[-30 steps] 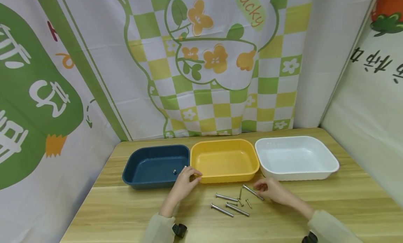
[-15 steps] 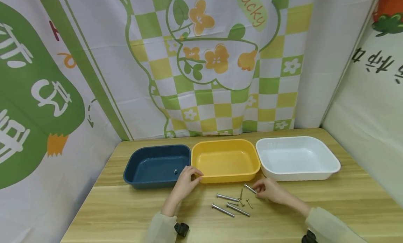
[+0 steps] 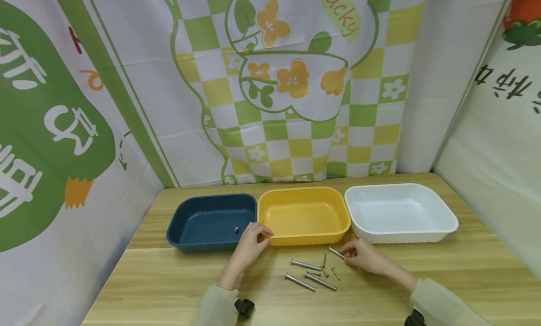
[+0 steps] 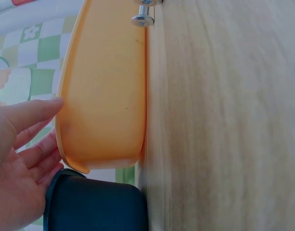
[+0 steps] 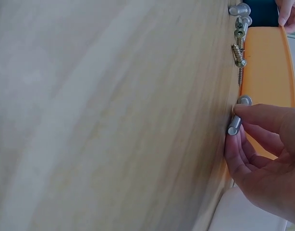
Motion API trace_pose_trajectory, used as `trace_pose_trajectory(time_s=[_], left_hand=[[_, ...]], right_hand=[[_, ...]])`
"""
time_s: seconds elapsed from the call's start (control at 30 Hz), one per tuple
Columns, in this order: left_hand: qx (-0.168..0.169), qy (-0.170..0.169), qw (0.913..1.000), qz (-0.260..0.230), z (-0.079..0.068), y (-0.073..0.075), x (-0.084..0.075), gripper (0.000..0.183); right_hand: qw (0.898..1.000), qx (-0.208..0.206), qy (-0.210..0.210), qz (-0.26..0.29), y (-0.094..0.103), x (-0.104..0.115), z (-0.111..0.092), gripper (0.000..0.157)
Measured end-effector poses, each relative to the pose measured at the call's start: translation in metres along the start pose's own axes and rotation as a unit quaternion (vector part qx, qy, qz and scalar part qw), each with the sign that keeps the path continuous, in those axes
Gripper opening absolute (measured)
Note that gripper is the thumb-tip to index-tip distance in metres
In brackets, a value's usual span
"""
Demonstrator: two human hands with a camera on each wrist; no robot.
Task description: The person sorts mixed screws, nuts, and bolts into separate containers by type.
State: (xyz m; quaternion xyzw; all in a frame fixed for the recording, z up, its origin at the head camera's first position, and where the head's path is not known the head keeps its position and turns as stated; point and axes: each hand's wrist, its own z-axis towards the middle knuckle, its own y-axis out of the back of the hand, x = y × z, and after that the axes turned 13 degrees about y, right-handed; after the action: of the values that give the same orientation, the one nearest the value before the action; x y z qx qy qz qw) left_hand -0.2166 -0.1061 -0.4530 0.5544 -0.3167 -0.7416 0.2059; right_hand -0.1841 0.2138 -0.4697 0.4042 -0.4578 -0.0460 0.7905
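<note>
My right hand [image 3: 364, 256] pinches a long silver bolt [image 3: 336, 252] between thumb and fingers, just in front of the yellow tray [image 3: 303, 240]. In the right wrist view, the thumb lies on top of the bolt [image 5: 235, 122], with the fingertips low by the tabletop. My left hand [image 3: 249, 244] rests at the front corner where the blue tray [image 3: 203, 247] and the yellow tray meet. Seen from the left wrist, its thumb touches the yellow rim, and the fairly straight fingers reach behind it. Left of the right hand lie more silver bolts [image 3: 300, 282] and several small brass-coloured screws [image 3: 335, 273].
A white tray [image 3: 403, 237] stands to the right of the yellow one, the three trays in a row along the back of the wooden table [image 3: 169, 288]. Inside the blue tray lies a small metal nut [image 3: 236, 229]. A printed curtain [image 3: 291, 152] hangs behind.
The right hand's fingers have come over the lower end of the silver bolt and taken hold of it. The left hand stays at the tray corner. The whole view has shifted slightly.
</note>
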Motion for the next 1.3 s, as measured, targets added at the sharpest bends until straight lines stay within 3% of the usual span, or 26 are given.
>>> trace_pose_trajectory(time_s=[0.6,0.9,1.3], left_hand=[[0.0,-0.002,1.0,0.004,-0.001,0.0,-0.002,0.007],[0.0,-0.003,1.0,0.004,-0.001,0.0,-0.002,0.007],[0.0,-0.006,1.0,0.0,0.0,-0.002,0.003,0.006]], right_hand=[[1.0,0.004,0.014,0.003,0.009,0.014,-0.001,0.016],[0.999,-0.002,0.035,0.009,0.019,0.025,0.004,0.017],[0.999,-0.015,0.028,-0.006,0.026,0.035,0.016,0.015]])
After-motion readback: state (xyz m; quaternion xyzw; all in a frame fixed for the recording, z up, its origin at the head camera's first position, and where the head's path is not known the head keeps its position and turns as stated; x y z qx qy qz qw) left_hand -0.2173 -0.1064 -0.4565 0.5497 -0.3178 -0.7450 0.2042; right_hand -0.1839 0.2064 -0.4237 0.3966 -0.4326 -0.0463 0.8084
